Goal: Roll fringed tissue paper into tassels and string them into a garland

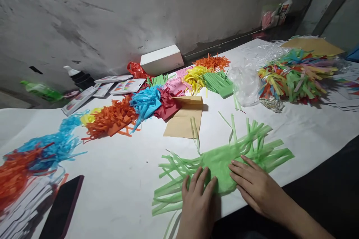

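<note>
A light green sheet of fringed tissue paper (218,164) lies spread on the white table near its front edge. Its middle is uncut, and cut strips fan out to the left and right. My left hand (198,190) rests on its left part with the fingers apart and the tips on the paper. Flat on the right side of the uncut middle lies my right hand (252,181), fingers stretched out. Neither hand grips anything. A few loose green strips (232,129) lie just behind the sheet.
A brown envelope (183,115) lies behind the sheet. Orange tissue fringes (112,117), blue fringes (147,101) and other colours line the table's back. Multicoloured tassels (297,76) sit at right beside clear plastic (245,82). A phone (63,207) lies front left; a white box (162,60) stands by the wall.
</note>
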A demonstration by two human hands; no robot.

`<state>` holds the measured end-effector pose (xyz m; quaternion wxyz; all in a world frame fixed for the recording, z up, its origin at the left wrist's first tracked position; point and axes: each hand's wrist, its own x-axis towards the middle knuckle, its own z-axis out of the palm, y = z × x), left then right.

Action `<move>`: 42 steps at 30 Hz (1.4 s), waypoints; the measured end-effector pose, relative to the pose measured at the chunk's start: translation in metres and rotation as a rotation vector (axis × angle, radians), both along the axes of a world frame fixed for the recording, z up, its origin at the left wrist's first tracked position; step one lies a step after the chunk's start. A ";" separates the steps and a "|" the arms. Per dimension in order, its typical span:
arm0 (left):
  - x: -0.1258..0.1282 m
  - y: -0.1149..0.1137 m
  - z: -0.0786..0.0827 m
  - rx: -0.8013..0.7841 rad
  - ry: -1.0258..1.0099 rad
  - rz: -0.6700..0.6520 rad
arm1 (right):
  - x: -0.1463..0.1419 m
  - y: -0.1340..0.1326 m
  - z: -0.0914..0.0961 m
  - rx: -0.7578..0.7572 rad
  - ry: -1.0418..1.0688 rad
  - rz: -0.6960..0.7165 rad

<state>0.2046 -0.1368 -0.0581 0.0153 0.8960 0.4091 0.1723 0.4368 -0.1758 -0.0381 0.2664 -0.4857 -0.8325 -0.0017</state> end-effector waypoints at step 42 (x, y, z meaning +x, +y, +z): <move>0.019 0.003 0.031 -0.102 -0.177 -0.300 | 0.004 -0.004 -0.004 0.114 0.050 0.050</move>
